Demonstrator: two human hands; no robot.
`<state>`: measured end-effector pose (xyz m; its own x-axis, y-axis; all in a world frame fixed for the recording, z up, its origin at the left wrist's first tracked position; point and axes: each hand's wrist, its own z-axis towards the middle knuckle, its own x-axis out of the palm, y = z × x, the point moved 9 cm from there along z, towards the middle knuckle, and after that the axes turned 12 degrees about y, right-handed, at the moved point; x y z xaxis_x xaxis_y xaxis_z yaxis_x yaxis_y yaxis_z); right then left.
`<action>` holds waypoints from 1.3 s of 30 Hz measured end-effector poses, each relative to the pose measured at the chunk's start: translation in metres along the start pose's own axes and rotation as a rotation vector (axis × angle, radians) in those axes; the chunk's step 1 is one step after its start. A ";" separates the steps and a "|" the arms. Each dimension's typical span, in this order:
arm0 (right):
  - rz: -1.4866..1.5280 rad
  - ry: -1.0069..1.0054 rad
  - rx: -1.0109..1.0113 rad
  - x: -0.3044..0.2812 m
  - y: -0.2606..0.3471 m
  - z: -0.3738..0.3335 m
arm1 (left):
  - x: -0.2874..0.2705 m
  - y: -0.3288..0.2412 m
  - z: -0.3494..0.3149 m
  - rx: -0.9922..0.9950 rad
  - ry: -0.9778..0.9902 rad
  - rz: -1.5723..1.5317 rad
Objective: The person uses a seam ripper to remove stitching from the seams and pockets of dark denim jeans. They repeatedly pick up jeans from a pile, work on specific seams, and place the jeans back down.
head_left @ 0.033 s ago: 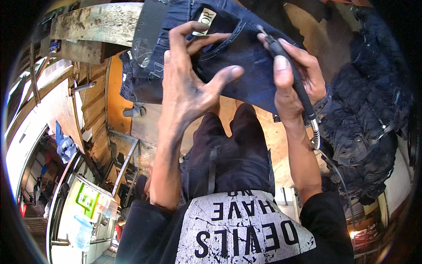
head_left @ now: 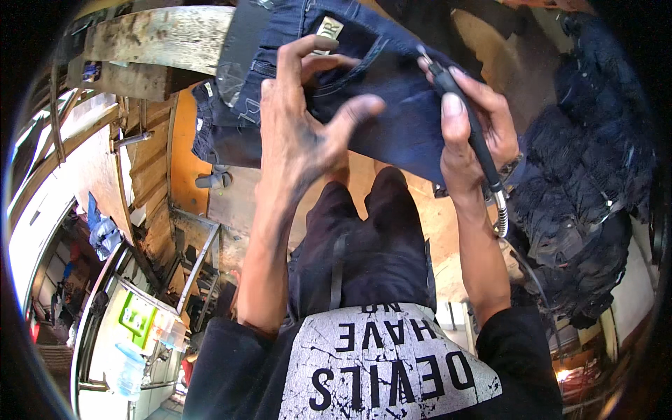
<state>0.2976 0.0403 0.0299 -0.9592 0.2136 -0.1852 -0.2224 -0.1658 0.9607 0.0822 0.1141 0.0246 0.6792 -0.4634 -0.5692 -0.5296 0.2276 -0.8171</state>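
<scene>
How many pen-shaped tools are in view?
1: the black pen-shaped tool, in the right hand, at the dark blue jeans. Others may be hidden.

On the dark jeans, which were cut off by the upper edge of the view, the pale label was partly covered by the left hand. Part of the right hand was hidden by the black tool, whose contact with the cloth could not be told.

Dk-blue denim jeans w/ pale rect. label lie beneath L hand; slim blk pen-shaped tool w/ metal tip slants thru R hand, tip past thumb.
</scene>
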 end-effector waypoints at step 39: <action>-0.240 0.728 -0.383 0.019 0.006 -0.015 | 0.066 -0.009 0.157 0.447 0.334 0.213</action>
<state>0.2753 0.0289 0.0291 -0.7223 -0.3650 -0.5874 -0.3519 -0.5371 0.7666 0.2119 0.2159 -0.0201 0.3464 -0.5958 -0.7246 -0.3223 0.6498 -0.6884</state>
